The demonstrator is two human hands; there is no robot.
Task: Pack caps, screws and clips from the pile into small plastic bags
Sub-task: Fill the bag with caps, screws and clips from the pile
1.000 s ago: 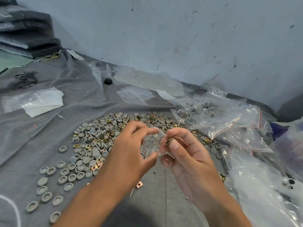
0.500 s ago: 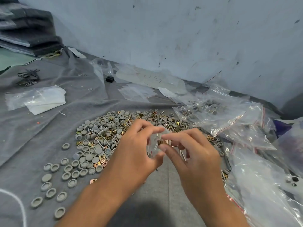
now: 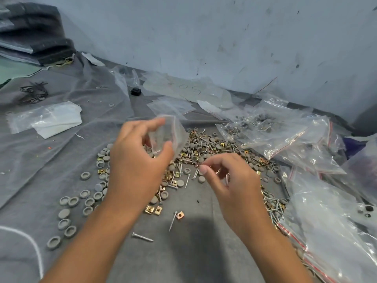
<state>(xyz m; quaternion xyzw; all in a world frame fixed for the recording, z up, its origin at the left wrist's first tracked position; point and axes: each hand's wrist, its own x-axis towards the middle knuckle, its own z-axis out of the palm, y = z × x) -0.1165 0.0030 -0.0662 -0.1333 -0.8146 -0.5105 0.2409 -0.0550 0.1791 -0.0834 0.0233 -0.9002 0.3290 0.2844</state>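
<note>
left hand (image 3: 138, 160): pinched small plastic bag (image 3: 170, 133) above pile (image 3: 204, 152), mouth barely held open.
right hand (image 3: 230, 180): fingers curled low over pile, pinched clip (image 3: 197, 165) at tips; cannot tell if anything else was held.
risk: clip likely to slip off fingertips; floppy bag mouth could close, causing a miss.

A single head-worn view looks forward and down, close over the cloth-covered table (image 3: 61, 160)
</note>
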